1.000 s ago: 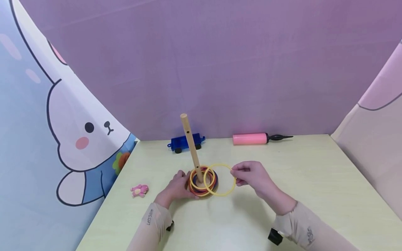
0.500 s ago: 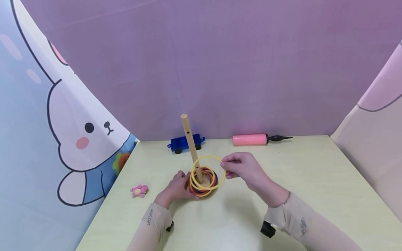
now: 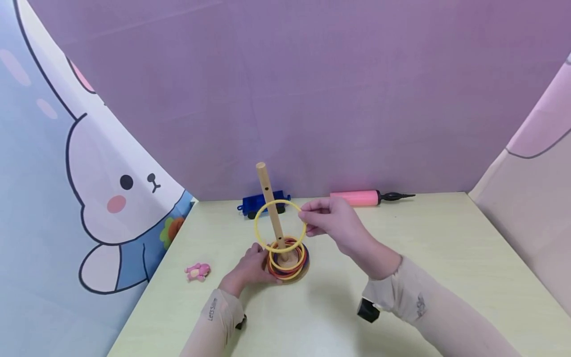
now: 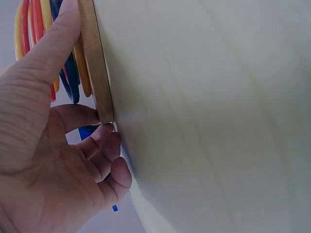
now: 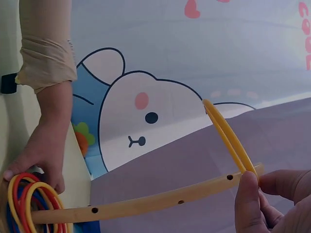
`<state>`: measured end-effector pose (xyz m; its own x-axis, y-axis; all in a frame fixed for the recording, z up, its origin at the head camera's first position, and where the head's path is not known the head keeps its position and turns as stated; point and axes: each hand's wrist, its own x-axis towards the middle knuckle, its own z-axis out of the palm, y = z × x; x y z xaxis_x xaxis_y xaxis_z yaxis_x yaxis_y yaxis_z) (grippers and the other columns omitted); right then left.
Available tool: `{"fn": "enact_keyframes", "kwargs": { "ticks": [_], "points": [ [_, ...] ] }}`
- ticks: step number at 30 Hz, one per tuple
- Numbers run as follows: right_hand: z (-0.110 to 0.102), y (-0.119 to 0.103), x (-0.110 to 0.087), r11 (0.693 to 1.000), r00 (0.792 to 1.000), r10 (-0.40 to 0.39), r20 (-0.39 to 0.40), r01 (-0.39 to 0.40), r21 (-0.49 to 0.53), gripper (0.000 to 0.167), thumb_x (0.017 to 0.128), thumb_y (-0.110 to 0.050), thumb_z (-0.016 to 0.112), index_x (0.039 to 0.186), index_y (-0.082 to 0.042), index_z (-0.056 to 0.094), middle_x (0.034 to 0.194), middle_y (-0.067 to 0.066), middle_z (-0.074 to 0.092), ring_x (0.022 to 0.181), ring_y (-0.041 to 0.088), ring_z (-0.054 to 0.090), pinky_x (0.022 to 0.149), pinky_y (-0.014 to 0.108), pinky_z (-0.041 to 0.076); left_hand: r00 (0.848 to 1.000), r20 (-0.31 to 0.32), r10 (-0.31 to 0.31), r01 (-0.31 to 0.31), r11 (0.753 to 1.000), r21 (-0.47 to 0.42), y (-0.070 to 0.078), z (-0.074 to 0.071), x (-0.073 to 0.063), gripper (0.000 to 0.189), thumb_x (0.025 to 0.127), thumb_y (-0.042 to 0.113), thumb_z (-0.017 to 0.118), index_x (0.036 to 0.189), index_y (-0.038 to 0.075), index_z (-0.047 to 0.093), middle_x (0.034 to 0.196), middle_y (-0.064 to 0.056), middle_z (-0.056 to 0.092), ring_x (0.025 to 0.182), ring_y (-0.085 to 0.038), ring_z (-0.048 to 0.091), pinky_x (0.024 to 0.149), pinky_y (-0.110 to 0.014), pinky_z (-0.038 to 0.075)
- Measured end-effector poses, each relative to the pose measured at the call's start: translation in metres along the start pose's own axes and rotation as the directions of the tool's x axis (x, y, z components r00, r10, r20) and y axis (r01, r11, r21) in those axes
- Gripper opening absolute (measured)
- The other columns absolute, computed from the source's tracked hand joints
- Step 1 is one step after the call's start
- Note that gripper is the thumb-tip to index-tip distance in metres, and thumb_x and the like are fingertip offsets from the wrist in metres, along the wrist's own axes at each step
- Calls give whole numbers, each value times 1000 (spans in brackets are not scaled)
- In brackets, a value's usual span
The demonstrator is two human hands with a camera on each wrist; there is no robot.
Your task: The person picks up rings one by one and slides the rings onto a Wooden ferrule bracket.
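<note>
My right hand pinches a thin yellow ring between thumb and fingers. In the head view the ring overlaps the upright wooden post of a ring-toss stand; in the right wrist view it appears nearly edge-on, close to the post's top end. Low on the table, my left hand grips the edge of the stand's round wooden base, thumb on one side and fingers at the rim. Several red, yellow, orange and blue rings lie stacked round the foot of the post.
A blue toy wagon stands behind the post at the table's back edge. To its right lies a pink hand pump with a black nozzle. A small pink toy figure rests left of my left hand. Purple cloth rises behind the table.
My right hand has moved left and upward with the yellow ring, from beside the stack to overlapping the post. The left hand has kept its grip on the base.
</note>
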<state>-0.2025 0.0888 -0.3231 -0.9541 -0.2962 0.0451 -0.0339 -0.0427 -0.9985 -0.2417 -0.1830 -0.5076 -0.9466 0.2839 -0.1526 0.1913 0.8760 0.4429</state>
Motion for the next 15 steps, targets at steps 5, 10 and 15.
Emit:
{"fn": "enact_keyframes", "kwargs": {
  "ticks": [5,10,15],
  "points": [
    [6,-13,5,999,1000,-16,-8,16,28,22,89,-4,69,105,11,65,81,8,67,62,16,63,67,34,56,1000,-5,14,-14,1000,18,0,0,-1,115,59,60,86,151,13,37,106,-5,40,94,-22,41,79,-39,40],
    [11,-25,10,999,999,-17,-33,18,51,21,89,-3,69,104,10,66,84,11,66,62,17,63,67,35,57,1000,0,7,-7,1000,21,0,0,-1,117,60,59,86,152,10,34,108,-6,40,96,-23,41,82,-41,41],
    [15,-36,16,997,998,-20,-57,25,78,19,89,-4,69,103,9,66,88,13,66,64,17,65,69,34,56,1000,-4,9,-9,1000,27,1,0,-1,116,60,59,86,151,8,35,107,-5,40,96,-22,41,81,-39,40]
  ]
}}
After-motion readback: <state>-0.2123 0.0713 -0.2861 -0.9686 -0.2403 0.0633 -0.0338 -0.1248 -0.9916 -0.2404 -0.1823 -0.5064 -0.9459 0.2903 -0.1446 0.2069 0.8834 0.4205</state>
